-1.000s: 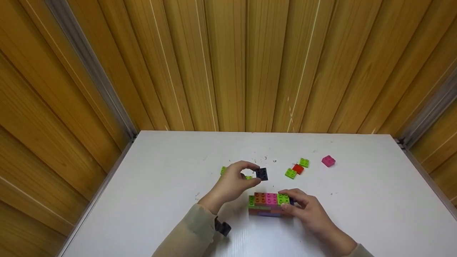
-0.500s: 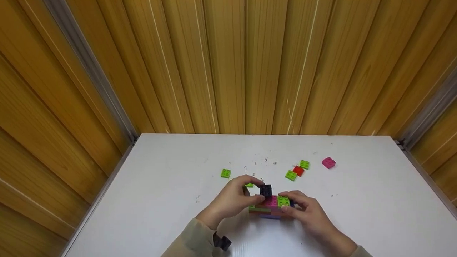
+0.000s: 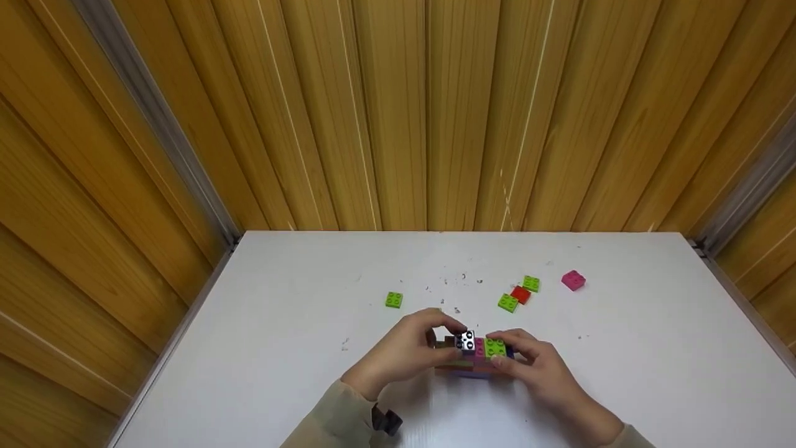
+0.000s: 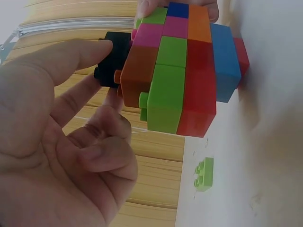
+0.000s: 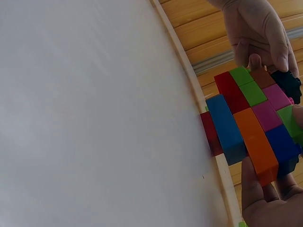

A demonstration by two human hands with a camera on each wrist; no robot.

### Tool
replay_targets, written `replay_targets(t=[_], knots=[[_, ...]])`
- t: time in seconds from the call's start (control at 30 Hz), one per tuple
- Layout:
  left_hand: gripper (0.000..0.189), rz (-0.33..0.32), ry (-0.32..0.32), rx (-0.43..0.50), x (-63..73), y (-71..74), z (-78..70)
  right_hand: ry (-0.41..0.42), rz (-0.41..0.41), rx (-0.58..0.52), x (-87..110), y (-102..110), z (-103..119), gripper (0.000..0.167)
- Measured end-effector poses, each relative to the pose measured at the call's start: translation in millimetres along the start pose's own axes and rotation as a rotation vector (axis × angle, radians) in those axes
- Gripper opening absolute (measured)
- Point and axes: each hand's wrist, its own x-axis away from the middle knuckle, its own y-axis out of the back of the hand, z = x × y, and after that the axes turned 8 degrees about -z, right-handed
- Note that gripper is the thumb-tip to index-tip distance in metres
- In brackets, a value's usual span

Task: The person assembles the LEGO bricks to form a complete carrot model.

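My left hand (image 3: 404, 351) pinches a black toy building brick (image 3: 465, 341) between thumb and fingers, on top of a stack of coloured bricks (image 4: 201, 85). In the left wrist view the black brick lies against the top of the brown-orange brick (image 4: 138, 75) and the pink one; I cannot tell how firmly it sits on the studs. My right hand (image 3: 538, 367) grips the stack's right end, around the lime green brick (image 3: 495, 346) and the dark blue brick (image 5: 283, 143). Lower down, orange, red and light blue bricks (image 5: 225, 125) show in the right wrist view.
Beyond the hands on the white table (image 3: 298, 292) lie a lime green brick (image 3: 394, 300), a red brick (image 3: 520, 295) between two lime green ones (image 3: 508, 303), and a pink brick (image 3: 573, 280). Wood-patterned walls (image 3: 460, 124) stand behind and at the sides.
My left hand has brought the black brick down and slightly right, from above the table behind the stack onto the stack's top. My right hand keeps its hold.
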Motion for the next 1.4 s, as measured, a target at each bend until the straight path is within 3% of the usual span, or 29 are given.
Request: replay_targets(t=[0.23,0.53,0.93,1.07,1.27,1.4], knots=[[0.029,-0.037,-0.010,-0.033,-2.5,-6.6,0.4,0.020,0.006,0.023,-2.5,0,-1,0.042],[0.016,-0.040,0.124,0.142,-7.8,-15.9,0.6,0.034,-0.005,0.024,-6.2,2,4,0.042],[0.012,-0.050,0.150,0.100,-8.9,-17.6,-4.3,0.083,0.002,-0.019,-10.1,0,4,0.040],[0.012,-0.056,0.147,0.077,-5.3,-21.7,-3.8,0.052,0.029,-0.002,-8.3,3,2,0.042],[0.013,-0.047,0.130,0.049,-0.3,-29.9,-3.0,-0.022,0.147,-0.021,-9.8,22,4,0.048],[0.015,-0.044,0.128,0.046,0.2,-28.6,-3.8,-0.101,0.106,-0.027,-20.3,40,7,0.051]])
